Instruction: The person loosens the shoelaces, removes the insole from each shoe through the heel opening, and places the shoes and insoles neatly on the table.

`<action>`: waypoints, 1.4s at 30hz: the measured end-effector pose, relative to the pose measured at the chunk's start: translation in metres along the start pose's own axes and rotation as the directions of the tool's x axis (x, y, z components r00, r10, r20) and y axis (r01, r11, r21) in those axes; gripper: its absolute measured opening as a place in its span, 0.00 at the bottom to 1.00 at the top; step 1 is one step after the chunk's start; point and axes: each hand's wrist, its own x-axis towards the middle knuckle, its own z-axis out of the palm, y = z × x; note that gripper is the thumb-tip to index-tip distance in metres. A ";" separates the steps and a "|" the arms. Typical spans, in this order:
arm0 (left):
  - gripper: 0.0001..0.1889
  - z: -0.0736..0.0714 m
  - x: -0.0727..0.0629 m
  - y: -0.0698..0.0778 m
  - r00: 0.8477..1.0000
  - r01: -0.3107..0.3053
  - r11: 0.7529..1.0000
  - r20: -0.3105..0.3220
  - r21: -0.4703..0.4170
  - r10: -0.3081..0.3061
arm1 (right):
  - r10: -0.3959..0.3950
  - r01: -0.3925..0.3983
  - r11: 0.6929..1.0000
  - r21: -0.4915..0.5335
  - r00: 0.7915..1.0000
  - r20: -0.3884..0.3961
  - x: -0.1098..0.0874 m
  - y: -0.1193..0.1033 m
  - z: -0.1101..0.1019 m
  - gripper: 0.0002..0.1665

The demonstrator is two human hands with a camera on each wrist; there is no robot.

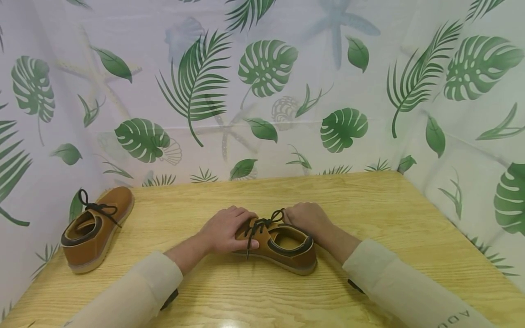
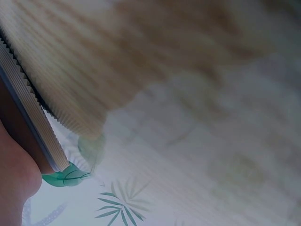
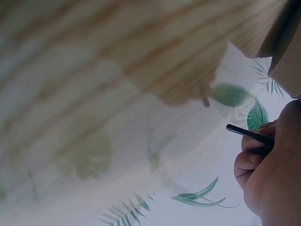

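Note:
A brown shoe (image 1: 266,249) sits mid-table with its toe to the left and its heel to the right. Across its tongue lies a looped bow of black shoelace (image 1: 267,222), one end hanging down the near side. My left hand (image 1: 227,231) grips the toe, thumb on the near side and fingers over the top. In the left wrist view the ridged sole (image 2: 40,110) runs beside that hand. Behind the shoe's opening, my right hand (image 1: 308,218) is curled round part of the shoelace; the right wrist view shows a black lace tip (image 3: 242,131) poking out of the fist.
A matching brown shoe (image 1: 119,203) with tied black laces stands at the table's left edge, toe pointing away. The wooden table (image 1: 229,296) reaches back to a white leaf-patterned cloth (image 1: 295,150), which also hangs along both sides.

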 end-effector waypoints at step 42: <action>0.41 0.003 0.000 -0.002 1.000 -0.006 1.000 -0.010 -0.008 0.006 | 0.113 -0.127 0.987 0.093 0.983 0.148 0.002 -0.001 0.000 0.08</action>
